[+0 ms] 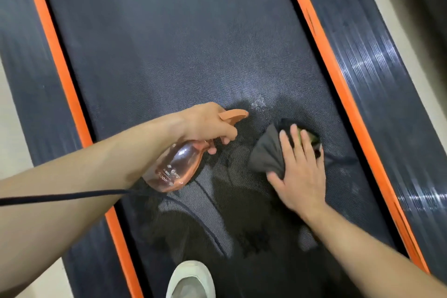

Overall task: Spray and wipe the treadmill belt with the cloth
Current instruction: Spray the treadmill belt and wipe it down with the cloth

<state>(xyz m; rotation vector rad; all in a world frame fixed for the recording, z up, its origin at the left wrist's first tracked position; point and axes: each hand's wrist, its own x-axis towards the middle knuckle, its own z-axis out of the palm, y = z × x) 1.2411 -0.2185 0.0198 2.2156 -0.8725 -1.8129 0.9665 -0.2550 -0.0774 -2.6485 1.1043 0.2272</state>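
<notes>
The dark textured treadmill belt (183, 51) runs up the middle of the view between two orange strips. My left hand (208, 126) grips a clear pink spray bottle (176, 167) by its neck, a finger on the trigger, its orange nozzle pointing right over the belt. A shiny wet patch lies just beyond the nozzle. My right hand (300, 172) lies flat with fingers spread on a dark grey cloth (266, 152), pressing it onto the belt to the right of the bottle. A green edge of the cloth shows past my fingertips.
Orange strips (60, 65) (338, 80) and ribbed dark side rails (377, 75) border the belt. A white shoe (191, 280) stands on the belt at the bottom. A thin dark cord (60, 196) crosses my left forearm. Pale floor shows at both outer sides.
</notes>
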